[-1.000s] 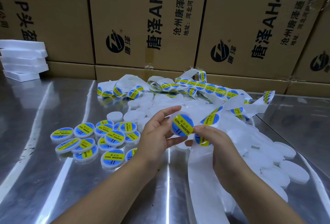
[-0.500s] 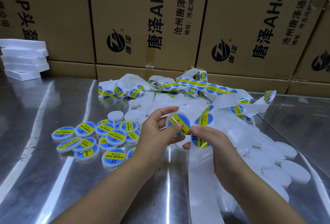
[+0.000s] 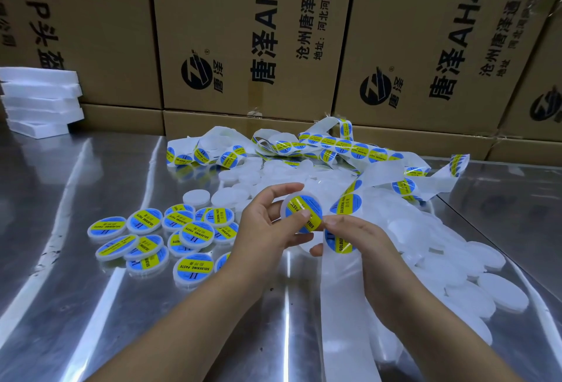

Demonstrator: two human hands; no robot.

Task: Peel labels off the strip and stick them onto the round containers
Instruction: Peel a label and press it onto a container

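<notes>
My left hand [image 3: 267,229] holds a round white container [image 3: 299,208] above the table, thumb pressing on its blue and yellow label. My right hand [image 3: 362,241] pinches the label strip [image 3: 346,241] just right of the container, fingertips touching the container's edge. The strip runs up past another label [image 3: 348,203] to a tangled heap of strip [image 3: 319,144] at the back, and its empty white backing [image 3: 343,305] trails down toward me. A group of labelled containers [image 3: 170,235] lies to the left. Plain white containers [image 3: 456,266] are piled on the right.
The work surface is a shiny metal table [image 3: 76,275]. Large printed cardboard boxes [image 3: 249,40] form a wall along its back. A stack of white foam slabs [image 3: 39,101] sits at the far left.
My left thumb has slid down across the container's label, and both hands have drifted slightly up and closer together. The strip stays in my right hand.
</notes>
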